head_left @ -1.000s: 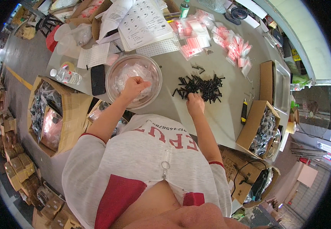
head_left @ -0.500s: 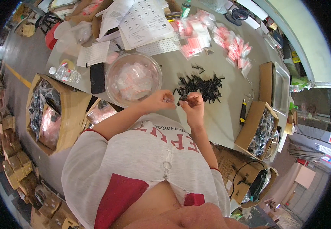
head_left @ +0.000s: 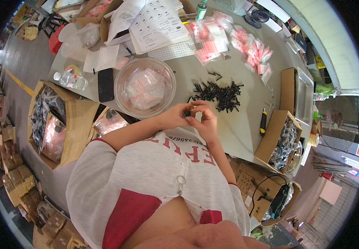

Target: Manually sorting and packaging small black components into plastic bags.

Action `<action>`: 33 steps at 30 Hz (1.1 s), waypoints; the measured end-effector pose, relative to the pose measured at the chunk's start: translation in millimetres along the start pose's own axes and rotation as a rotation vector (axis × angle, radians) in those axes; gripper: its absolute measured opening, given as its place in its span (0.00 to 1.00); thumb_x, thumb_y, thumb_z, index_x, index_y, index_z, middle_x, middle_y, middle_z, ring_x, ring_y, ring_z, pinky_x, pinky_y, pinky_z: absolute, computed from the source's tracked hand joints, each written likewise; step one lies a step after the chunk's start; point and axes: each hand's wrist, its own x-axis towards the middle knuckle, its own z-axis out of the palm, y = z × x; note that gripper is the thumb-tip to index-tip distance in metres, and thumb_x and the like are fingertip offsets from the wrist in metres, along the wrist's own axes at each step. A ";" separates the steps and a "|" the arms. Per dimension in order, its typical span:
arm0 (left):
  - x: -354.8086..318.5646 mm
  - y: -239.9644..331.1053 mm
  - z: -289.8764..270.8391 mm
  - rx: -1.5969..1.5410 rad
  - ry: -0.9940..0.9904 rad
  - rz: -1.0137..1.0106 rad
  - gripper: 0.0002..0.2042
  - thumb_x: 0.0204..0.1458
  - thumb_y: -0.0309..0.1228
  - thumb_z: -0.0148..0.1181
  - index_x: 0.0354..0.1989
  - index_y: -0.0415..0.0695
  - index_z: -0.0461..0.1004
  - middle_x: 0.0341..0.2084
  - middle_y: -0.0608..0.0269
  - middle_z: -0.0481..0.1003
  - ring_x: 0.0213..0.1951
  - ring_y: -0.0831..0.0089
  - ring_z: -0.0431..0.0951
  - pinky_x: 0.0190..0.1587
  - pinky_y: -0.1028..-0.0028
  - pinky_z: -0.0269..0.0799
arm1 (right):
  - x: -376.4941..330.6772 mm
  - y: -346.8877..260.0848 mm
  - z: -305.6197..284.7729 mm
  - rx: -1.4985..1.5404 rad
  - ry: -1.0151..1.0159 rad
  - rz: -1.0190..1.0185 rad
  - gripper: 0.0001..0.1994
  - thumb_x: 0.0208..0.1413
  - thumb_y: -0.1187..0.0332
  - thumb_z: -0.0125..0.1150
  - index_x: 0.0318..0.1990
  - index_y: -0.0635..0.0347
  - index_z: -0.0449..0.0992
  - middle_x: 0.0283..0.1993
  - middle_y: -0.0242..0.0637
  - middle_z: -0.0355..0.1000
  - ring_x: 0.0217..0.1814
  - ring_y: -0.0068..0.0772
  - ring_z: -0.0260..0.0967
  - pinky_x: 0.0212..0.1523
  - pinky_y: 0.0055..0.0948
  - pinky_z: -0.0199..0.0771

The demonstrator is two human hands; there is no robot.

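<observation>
My hands meet in front of my chest at the table's near edge. My left hand (head_left: 173, 116) is closed, its fingers curled round what looks like a small clear plastic bag, mostly hidden now. My right hand (head_left: 205, 121) is closed too, fingertips pinched against the left hand's fingers. Between them shows a dark clump, apparently black screws (head_left: 186, 113); how many is hidden. Just beyond my right hand lies a loose pile of black screws (head_left: 217, 96), with a few stray ones above it. Left of the pile, a clear round bowl (head_left: 119, 99) holds small clear zip bags.
Red-and-white small packets (head_left: 252, 52) lie at the back right, papers (head_left: 156, 27) at the back. A phone (head_left: 105, 85) and a water bottle (head_left: 71, 80) stand left of the bowl. A yellow-black cutter (head_left: 263, 122) lies right, beside a carton (head_left: 270, 135) of bagged parts.
My right hand has moved left, carrying the black screws from beside the pile to my left hand. The hands were apart and now touch. The pile looks the same.
</observation>
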 end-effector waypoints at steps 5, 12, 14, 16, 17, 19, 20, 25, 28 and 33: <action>-6.2 -11.6 -11.8 -0.053 0.065 -0.149 0.12 0.46 0.30 0.64 0.37 0.43 0.69 0.29 0.71 0.65 0.33 0.81 0.65 0.35 0.78 0.65 | 11.9 28.5 -22.6 0.037 0.250 0.264 0.05 0.50 0.78 0.58 0.35 0.63 0.72 0.37 0.35 0.73 0.38 0.24 0.68 0.40 0.23 0.67; -19.1 -28.7 -25.4 -0.287 0.284 -0.450 0.14 0.49 0.33 0.64 0.41 0.47 0.67 0.33 0.70 0.65 0.31 0.82 0.65 0.32 0.79 0.64 | 15.3 98.5 -20.6 -0.990 0.054 0.475 0.16 0.51 0.56 0.59 0.37 0.60 0.72 0.34 0.45 0.75 0.37 0.50 0.73 0.38 0.44 0.71; -22.4 -27.0 -26.3 -0.282 0.292 -0.444 0.14 0.49 0.33 0.64 0.41 0.47 0.67 0.32 0.70 0.65 0.31 0.82 0.65 0.32 0.79 0.64 | 21.7 97.5 -3.0 -1.070 0.045 0.434 0.17 0.50 0.56 0.59 0.39 0.59 0.70 0.34 0.46 0.74 0.38 0.51 0.73 0.38 0.45 0.71; -24.2 -23.8 -26.7 -0.276 0.297 -0.439 0.14 0.49 0.33 0.64 0.42 0.47 0.67 0.32 0.70 0.65 0.30 0.82 0.65 0.32 0.79 0.64 | 28.1 101.2 4.9 -1.220 -0.023 0.416 0.19 0.49 0.57 0.59 0.43 0.58 0.65 0.37 0.47 0.72 0.40 0.52 0.72 0.38 0.45 0.72; -24.6 -21.9 -26.6 -0.287 0.283 -0.433 0.14 0.49 0.33 0.64 0.42 0.47 0.67 0.32 0.71 0.65 0.30 0.82 0.65 0.32 0.80 0.64 | 30.1 105.2 6.7 -1.218 -0.024 0.416 0.19 0.49 0.57 0.59 0.43 0.58 0.65 0.37 0.47 0.72 0.40 0.52 0.72 0.38 0.45 0.72; -26.3 -20.6 -28.0 -0.299 0.271 -0.426 0.15 0.49 0.33 0.64 0.41 0.47 0.67 0.33 0.71 0.65 0.30 0.82 0.65 0.32 0.80 0.63 | 33.6 110.9 10.1 -1.258 -0.081 0.410 0.17 0.50 0.61 0.58 0.43 0.59 0.64 0.37 0.48 0.71 0.40 0.52 0.72 0.37 0.43 0.74; -27.2 -20.7 -28.9 -0.291 0.274 -0.420 0.15 0.48 0.32 0.64 0.41 0.47 0.66 0.33 0.71 0.65 0.31 0.83 0.65 0.32 0.80 0.63 | 36.1 112.7 11.5 -1.257 -0.083 0.409 0.17 0.50 0.61 0.58 0.43 0.59 0.64 0.37 0.48 0.71 0.40 0.52 0.72 0.37 0.43 0.74; -30.3 -19.6 -31.2 -0.239 0.249 -0.356 0.14 0.48 0.30 0.65 0.40 0.47 0.66 0.31 0.71 0.65 0.31 0.83 0.65 0.31 0.81 0.64 | 36.7 110.3 23.5 -1.492 -0.288 0.368 0.14 0.48 0.69 0.57 0.42 0.56 0.64 0.38 0.47 0.71 0.39 0.47 0.73 0.34 0.37 0.75; -28.9 -17.4 -31.7 -0.111 0.225 -0.305 0.14 0.47 0.29 0.65 0.38 0.45 0.66 0.28 0.70 0.66 0.29 0.83 0.66 0.29 0.80 0.65 | 26.4 108.8 24.1 -1.514 -0.390 0.279 0.08 0.54 0.69 0.50 0.41 0.58 0.66 0.35 0.45 0.71 0.38 0.46 0.73 0.35 0.38 0.76; -25.7 -23.2 -35.1 -0.137 0.129 -0.240 0.12 0.47 0.28 0.65 0.35 0.42 0.67 0.26 0.67 0.68 0.26 0.80 0.68 0.28 0.79 0.68 | 18.8 101.7 9.4 -1.351 -0.302 0.231 0.08 0.51 0.69 0.54 0.37 0.60 0.70 0.34 0.43 0.71 0.36 0.40 0.73 0.35 0.36 0.76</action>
